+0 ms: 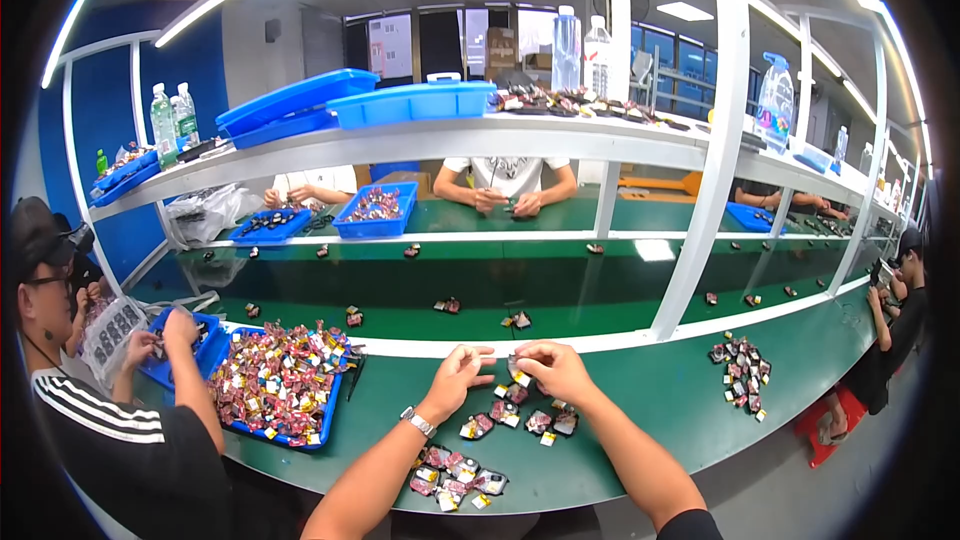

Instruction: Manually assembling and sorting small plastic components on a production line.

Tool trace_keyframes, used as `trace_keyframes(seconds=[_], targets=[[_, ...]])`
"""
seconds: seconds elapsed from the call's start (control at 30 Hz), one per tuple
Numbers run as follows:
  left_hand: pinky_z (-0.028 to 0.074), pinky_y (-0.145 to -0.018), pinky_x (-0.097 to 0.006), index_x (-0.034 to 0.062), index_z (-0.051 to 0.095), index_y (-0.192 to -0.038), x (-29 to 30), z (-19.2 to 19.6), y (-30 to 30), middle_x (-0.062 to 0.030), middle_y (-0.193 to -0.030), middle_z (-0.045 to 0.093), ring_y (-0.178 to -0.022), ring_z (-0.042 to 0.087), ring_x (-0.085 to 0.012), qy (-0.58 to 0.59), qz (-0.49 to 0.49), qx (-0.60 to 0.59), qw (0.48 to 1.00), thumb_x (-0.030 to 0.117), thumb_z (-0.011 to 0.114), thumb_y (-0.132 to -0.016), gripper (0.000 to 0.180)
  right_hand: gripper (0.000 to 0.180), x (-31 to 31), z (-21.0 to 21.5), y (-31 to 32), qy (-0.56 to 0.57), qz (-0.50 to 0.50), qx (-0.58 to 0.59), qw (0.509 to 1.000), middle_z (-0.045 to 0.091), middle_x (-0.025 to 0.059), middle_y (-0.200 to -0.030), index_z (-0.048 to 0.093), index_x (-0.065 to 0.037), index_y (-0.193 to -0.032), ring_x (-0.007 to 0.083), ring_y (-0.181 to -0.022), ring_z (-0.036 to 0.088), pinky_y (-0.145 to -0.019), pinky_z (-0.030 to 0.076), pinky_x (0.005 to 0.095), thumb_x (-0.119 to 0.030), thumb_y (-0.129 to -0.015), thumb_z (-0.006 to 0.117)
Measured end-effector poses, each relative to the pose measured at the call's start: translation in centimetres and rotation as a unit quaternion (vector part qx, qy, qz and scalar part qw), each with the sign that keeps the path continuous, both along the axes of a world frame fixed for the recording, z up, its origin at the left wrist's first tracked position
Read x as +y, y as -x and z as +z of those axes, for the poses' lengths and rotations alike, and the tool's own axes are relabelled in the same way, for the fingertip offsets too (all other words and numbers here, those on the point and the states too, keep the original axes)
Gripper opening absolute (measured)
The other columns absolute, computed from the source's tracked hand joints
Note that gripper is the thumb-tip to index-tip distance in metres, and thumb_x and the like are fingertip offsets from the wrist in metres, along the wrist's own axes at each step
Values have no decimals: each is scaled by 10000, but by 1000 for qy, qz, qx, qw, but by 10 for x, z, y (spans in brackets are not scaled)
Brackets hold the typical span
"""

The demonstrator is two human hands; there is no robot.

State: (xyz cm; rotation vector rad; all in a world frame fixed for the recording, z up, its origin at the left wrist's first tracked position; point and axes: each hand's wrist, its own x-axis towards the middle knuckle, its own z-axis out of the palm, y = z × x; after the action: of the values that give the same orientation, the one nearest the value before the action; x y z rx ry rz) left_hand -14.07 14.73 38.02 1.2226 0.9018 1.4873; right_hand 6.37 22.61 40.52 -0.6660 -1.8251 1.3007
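Small part [516, 367]: in the head view it sits at the fingertips of the right hand [556, 371], over the near side of the green counter [630, 430]. It shows as a little greyish piece with a dark edge, partly hidden by the fingers, so its finer detail cannot be told. The right grip is pinched on it between thumb and fingers. The left hand [458, 378] is just beside it, its grip released, thumb and fingers spread apart toward the part; a metal watch [419, 422] circles that wrist.

Just below the hands lie loose parts [540, 423], which show the look more fully: dark, rounded casings with silvery-grey faces, reddish-pink patches and small white and yellow tabs, turned at various angles. A tighter cluster [455, 477] rests nearer the counter's front edge, beside the left forearm, some pieces overlapping. Another group [742, 377] lies well apart to the right.

To the left, a blue tray [328, 422] is heaped with similar pieces, a jumble of red, white and yellow. Beyond the counter's white rail [560, 342], a few more pieces are spaced out along a green belt [600, 285].
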Motion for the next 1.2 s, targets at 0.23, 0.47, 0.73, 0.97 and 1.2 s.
trace_keyframes(seconds=[0.23, 0.47, 0.73, 0.97, 1.2], targets=[[549, -803, -351, 75, 441, -948, -1, -7, 25, -87, -987, 579, -949, 597, -181, -16, 73, -13, 997, 184, 401, -1027, 141, 182, 4, 158, -12, 4, 3, 72, 997, 690, 33, -846, 710, -8, -967, 86, -735, 608, -672, 497, 249, -152, -856, 709], [553, -690, -300, 47, 468, -908, 6, -11, 21, -55, -837, 583, -765, 598, -135, -31, 78, 99, 992, 183, 388, -1028, 199, 543, 67, 360, 10, -74, -127, 151, 977, 529, 201, -1272, 418, 96, -1323, 220, -1050, 617, -914, 510, 295, -99, -873, 649], [471, -583, -264, 2, 578, -737, -12, 2, 15, -43, -644, 614, -594, 575, -107, -29, 119, 263, 957, 226, 533, -972, 327, 167, 50, 185, -36, -210, -165, 164, 950, 633, 13, -800, 653, 1, -1006, 74, -687, 556, -643, 467, 230, -51, -855, 605], [481, -595, -267, -1, 625, -759, -5, -1, 14, -56, -696, 645, -621, 599, -113, -50, 166, 301, 938, 176, 626, -911, 233, 312, 86, -35, -46, -103, -260, -199, 939, 709, 133, -925, 677, 0, -1014, 263, -866, 685, -820, 530, 366, -192, -772, 727], [488, -601, -245, 5, 596, -818, -5, -3, 28, -41, -735, 635, -636, 602, -97, -60, 239, 342, 907, 139, 657, -880, 160, 563, 99, -25, 22, -152, -327, -338, 869, 635, 207, -1138, 646, 19, -1124, 334, -1059, 616, -926, 488, 400, -336, -714, 797]])
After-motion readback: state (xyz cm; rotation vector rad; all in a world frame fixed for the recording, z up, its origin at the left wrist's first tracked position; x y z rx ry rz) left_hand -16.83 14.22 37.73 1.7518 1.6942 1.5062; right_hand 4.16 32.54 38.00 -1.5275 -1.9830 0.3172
